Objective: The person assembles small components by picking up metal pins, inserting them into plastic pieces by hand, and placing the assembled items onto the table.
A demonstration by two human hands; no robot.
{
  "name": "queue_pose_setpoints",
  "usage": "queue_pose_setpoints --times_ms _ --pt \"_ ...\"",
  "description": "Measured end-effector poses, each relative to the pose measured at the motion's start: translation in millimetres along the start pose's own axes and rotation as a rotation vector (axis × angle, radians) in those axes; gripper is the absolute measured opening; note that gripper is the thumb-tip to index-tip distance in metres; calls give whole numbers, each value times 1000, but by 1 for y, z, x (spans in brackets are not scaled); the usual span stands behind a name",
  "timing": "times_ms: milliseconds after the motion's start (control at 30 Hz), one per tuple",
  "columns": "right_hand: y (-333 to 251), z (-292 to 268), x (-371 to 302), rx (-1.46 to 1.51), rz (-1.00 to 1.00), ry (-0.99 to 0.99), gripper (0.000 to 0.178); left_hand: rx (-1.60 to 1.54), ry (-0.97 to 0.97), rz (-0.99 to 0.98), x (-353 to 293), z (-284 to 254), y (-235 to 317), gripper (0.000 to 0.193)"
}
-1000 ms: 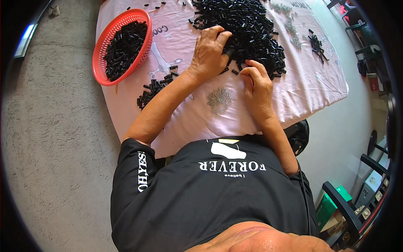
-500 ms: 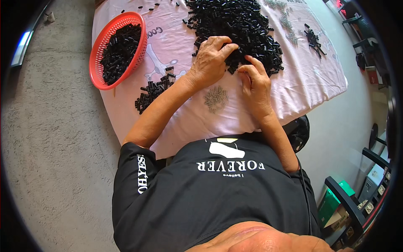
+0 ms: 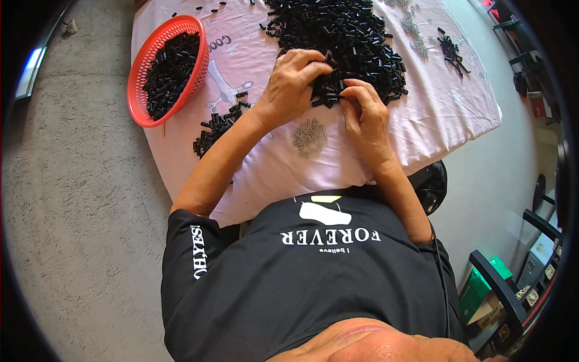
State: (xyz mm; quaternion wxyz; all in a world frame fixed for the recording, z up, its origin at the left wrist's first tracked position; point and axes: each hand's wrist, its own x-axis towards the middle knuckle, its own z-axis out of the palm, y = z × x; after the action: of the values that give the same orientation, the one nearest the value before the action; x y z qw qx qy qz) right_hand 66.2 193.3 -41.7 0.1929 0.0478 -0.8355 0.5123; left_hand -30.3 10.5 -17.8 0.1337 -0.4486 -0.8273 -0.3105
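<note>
A large heap of short black tube pieces [image 3: 344, 36] covers the far middle of the cloth-covered table. My left hand [image 3: 292, 84] is at the heap's near left edge, its fingers curled and the thumb close against them; whatever they hold is hidden. At the near edge of the heap, my right hand [image 3: 367, 117] pinches what looks like a small black tube piece between thumb and fingers. The two hands are a short gap apart. Between my forearms lies a small pile of fine silvery pieces [image 3: 309, 137], perhaps springs. A smaller black pile [image 3: 212, 134] sits partly behind my left forearm.
A red plastic basket [image 3: 136, 99] full of black pieces stands at the table's left edge. More silvery pieces [image 3: 415, 33] lie right of the heap, beside a cluster of longer black parts [image 3: 451, 53]. A dark chair frame [image 3: 497, 286] and a green box [image 3: 475, 294] are at the lower right.
My left hand has drawn back a little to the left. The right hand's fingertips have shifted slightly left and closed together at the heap's edge.
</note>
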Motion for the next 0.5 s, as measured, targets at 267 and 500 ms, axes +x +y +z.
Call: queue_pose_setpoints --times_ms 267,500 --pt "-2 2 0 45 42 101 29 52 8 -81 23 27 14 46" --pt "-9 -1 1 77 74 94 37 12 -50 -14 6 11 15 44"
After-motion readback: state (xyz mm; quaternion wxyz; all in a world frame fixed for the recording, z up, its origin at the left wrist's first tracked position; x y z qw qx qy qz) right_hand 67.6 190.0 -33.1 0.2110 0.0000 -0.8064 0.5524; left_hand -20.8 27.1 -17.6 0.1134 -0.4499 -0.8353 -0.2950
